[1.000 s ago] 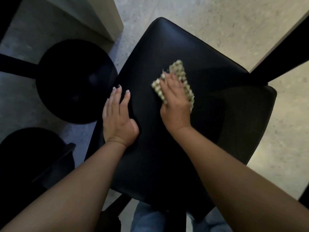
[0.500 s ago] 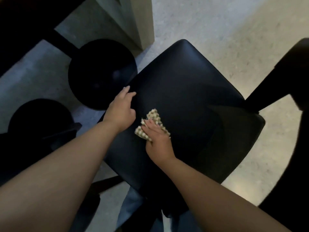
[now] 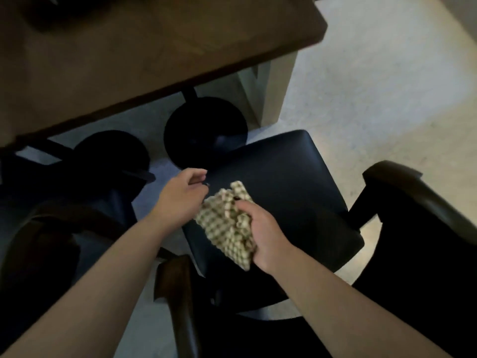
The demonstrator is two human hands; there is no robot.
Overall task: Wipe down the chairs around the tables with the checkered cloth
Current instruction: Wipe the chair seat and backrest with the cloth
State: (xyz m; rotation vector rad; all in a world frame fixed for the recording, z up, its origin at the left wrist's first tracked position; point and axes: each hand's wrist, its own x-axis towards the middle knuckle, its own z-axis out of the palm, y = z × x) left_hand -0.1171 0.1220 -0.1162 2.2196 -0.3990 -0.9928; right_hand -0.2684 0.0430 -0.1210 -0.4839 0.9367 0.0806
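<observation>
A: Quick count, what's in view?

B: 2 hands, 1 checkered cloth (image 3: 227,223), 1 chair seat fully seen, parts of others. Right hand (image 3: 263,236) has its fingers (image 3: 245,204) curled round the cloth, bunched up in the grip. The cloth hangs over the near-left part of the black chair seat (image 3: 289,182); can't tell if it touches the seat.

A: Left hand?

B: Left hand (image 3: 180,195) is just left of the cloth, over the seat's left edge. Fingers loosely curled, holding nothing that I can make out; thumb side may brush the cloth edge, too blurry to say.

A: Chairs, exact no.?

B: 1 seat clear under the hands. 1 dark wood armrest (image 3: 413,187) well right of the right-hand fingers, another wooden armrest (image 3: 180,301) below the left hand, near the forearm. 1 more dark chair (image 3: 51,228) far left of the left hand, mostly shadow.

A: Desks?

B: 1 brown desk (image 3: 154,47) beyond both hands, top of frame. 2 round black bases (image 3: 206,133) on the floor under it: 1 straight past the left-hand fingers, the second base (image 3: 111,151) further left. 1 pale pillar (image 3: 271,86) beyond the right-hand fingers. Light speckled floor (image 3: 387,86) to the right.

A: Any brand, label, txt?

B: None readable. Cloth shows only tan/cream checks.
</observation>
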